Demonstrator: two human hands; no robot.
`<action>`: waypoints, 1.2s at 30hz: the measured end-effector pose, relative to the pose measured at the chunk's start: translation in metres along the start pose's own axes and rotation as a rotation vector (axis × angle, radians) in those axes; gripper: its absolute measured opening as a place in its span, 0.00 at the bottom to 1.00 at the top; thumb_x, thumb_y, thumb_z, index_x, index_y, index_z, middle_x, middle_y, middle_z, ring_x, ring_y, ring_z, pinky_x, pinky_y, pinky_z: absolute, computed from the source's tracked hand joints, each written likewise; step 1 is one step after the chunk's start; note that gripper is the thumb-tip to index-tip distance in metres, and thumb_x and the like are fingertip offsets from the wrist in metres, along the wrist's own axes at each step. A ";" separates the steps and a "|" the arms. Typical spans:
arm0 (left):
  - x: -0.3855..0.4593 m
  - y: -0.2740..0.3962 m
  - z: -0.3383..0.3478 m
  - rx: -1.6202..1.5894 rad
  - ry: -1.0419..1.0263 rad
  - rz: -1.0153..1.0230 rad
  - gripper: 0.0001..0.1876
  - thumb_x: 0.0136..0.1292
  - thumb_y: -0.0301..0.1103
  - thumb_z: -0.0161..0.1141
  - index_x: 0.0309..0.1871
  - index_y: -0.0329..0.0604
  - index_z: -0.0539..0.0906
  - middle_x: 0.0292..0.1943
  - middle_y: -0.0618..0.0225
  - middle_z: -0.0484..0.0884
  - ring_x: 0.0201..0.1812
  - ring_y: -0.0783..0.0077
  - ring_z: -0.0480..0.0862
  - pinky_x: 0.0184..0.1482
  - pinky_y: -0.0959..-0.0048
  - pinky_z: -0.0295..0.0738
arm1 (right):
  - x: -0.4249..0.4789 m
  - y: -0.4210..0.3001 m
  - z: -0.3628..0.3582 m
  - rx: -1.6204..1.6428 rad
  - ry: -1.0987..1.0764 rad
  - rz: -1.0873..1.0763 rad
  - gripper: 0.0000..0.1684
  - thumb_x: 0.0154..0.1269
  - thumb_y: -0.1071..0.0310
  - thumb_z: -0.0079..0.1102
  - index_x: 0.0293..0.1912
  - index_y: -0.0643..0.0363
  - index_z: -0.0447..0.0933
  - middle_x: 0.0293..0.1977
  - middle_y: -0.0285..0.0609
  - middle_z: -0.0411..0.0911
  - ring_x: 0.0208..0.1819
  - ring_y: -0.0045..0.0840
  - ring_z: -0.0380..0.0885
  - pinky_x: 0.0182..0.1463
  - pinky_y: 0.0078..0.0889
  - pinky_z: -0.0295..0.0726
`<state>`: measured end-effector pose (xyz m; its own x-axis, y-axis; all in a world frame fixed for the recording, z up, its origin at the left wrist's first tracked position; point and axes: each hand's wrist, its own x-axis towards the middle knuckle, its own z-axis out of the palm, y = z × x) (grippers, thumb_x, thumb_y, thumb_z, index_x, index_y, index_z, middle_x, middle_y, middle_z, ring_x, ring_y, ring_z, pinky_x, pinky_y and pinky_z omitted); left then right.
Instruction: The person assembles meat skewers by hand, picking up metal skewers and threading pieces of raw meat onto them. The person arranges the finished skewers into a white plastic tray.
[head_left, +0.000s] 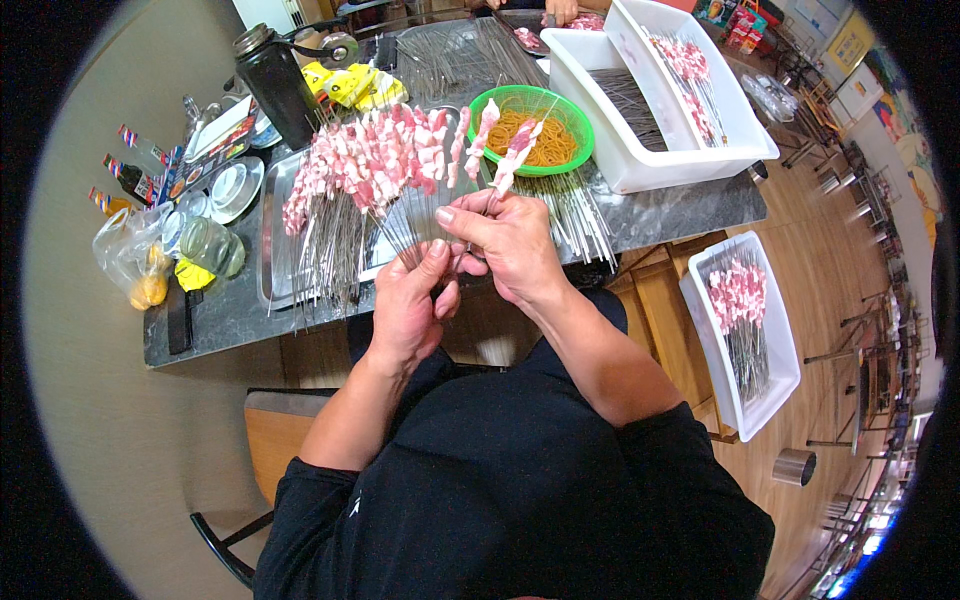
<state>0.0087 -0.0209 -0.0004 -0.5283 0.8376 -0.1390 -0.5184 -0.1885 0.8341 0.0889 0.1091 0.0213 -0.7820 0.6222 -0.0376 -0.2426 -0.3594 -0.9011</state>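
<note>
My left hand (409, 311) grips the bare lower ends of several metal skewers, fanned out above the thumb. Close against it, my right hand (517, 244) pinches skewers between thumb and fingers. A skewer of raw pink and white meat (515, 157) rises above the right hand, with another meat skewer (481, 139) just left of it. Beyond the left hand, a thick pile of raw meat skewers (375, 157) lies over a metal tray (274, 259). A green plastic basket (585, 142) with tan rubber bands (544, 139) stands behind the right hand.
Bare skewers (574, 217) stick out past the table's front edge. White bins (652, 169) hold skewers at back right; another white bin (784, 375) with meat skewers sits lower right. A black bottle (274, 90) and glass jar (214, 247) stand left. Another person's hand (560, 11) shows at the far side.
</note>
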 end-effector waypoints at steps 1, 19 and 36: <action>0.000 0.001 0.000 -0.006 0.004 -0.006 0.16 0.83 0.42 0.57 0.47 0.36 0.84 0.37 0.58 0.90 0.18 0.81 0.69 0.21 0.79 0.63 | -0.001 0.001 0.001 -0.004 0.001 -0.024 0.10 0.68 0.68 0.75 0.39 0.64 0.85 0.28 0.36 0.83 0.26 0.14 0.79 0.24 0.18 0.77; 0.002 -0.006 -0.005 0.007 0.003 -0.019 0.14 0.82 0.41 0.59 0.46 0.37 0.83 0.34 0.63 0.89 0.18 0.82 0.69 0.21 0.79 0.64 | 0.004 0.005 0.000 -0.070 -0.049 -0.026 0.09 0.74 0.67 0.70 0.45 0.64 0.84 0.30 0.33 0.83 0.23 0.12 0.75 0.22 0.17 0.74; 0.007 -0.007 -0.010 0.053 -0.029 -0.052 0.15 0.81 0.43 0.60 0.45 0.37 0.83 0.32 0.63 0.88 0.18 0.83 0.68 0.20 0.79 0.62 | 0.007 0.006 -0.002 -0.180 -0.030 -0.069 0.10 0.75 0.68 0.64 0.40 0.66 0.84 0.26 0.35 0.82 0.20 0.14 0.75 0.21 0.22 0.74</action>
<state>0.0015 -0.0188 -0.0129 -0.4813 0.8603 -0.1683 -0.5080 -0.1172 0.8533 0.0832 0.1129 0.0144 -0.7848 0.6187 0.0372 -0.1917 -0.1852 -0.9638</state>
